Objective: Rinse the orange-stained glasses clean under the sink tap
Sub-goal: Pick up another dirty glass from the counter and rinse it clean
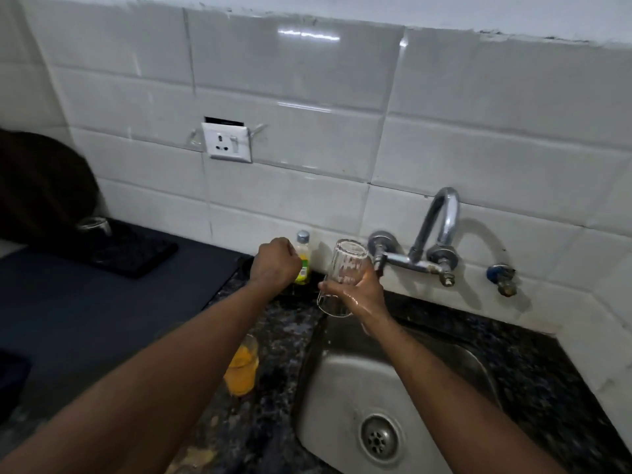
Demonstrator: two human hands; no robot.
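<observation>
**Q:** Head view: how are the hands posing?
**A:** The left hand (275,261) is hovering with its fingers curling beside the yellow bottle (302,265); whether it is gripping it is unclear. The right hand (359,292) is wrapping its fingers (369,273) round the inverted clear glass (343,268) over the sink (314,371) edge.
**Q:** And the stained glass (241,366)?
**A:** It is standing on the bench (273,336), under the left forearm.

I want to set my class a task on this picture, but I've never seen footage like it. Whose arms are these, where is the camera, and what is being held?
There is no machine here. A person wears a camera on the head, and it looks down at their own arms. The right hand holds a clear glass upside down at the edge of the sink, near the tap. The left hand is curled beside a small bottle; whether it grips the bottle is unclear. An orange-stained glass stands on the counter.
</observation>
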